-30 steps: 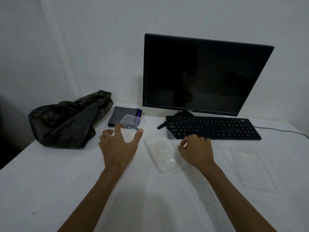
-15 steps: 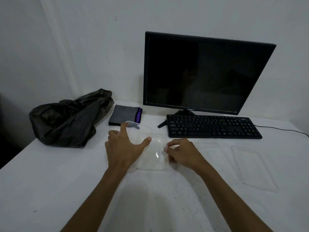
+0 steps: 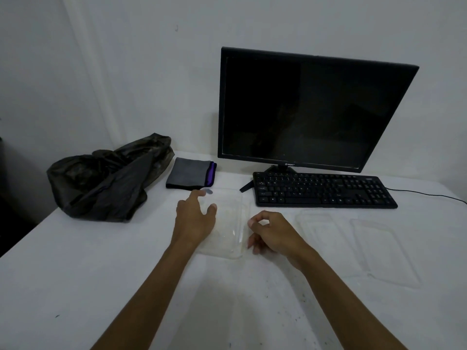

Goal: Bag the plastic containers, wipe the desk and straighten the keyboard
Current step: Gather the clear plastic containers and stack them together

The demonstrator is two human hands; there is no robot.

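While the white surface (image 3: 75, 274) ran off into shadow along its left edge, a crumpled black plastic bag (image 3: 106, 180) sat close to that edge near the back, with bare room in front of it down to the near side. Just right of the bag lay a folded grey cloth (image 3: 188, 174) with a purple band, apart from the bag and short of the wall.

In front of the cloth, the left hand (image 3: 194, 221) lay with its fingers (image 3: 195, 195) spread and fairly straight, resting on the left part of a clear plastic container (image 3: 230, 228) that sat on the surface between the two hands. The right hand (image 3: 271, 234) was just beside the container's right edge, its fingers (image 3: 252, 222) curled with thumb and forefinger close together; whether they pinched the rim, I could not tell.

Behind and to the right stood a dark monitor (image 3: 310, 109), and before it a black keyboard (image 3: 323, 189), slightly askew, its cable trailing off the right side. Two more clear containers (image 3: 318, 226) (image 3: 384, 251) lay side by side in front of the keyboard, well apart from the right hand, the outer one near the right edge. The near stretch of the surface was crossed only by the forearms.
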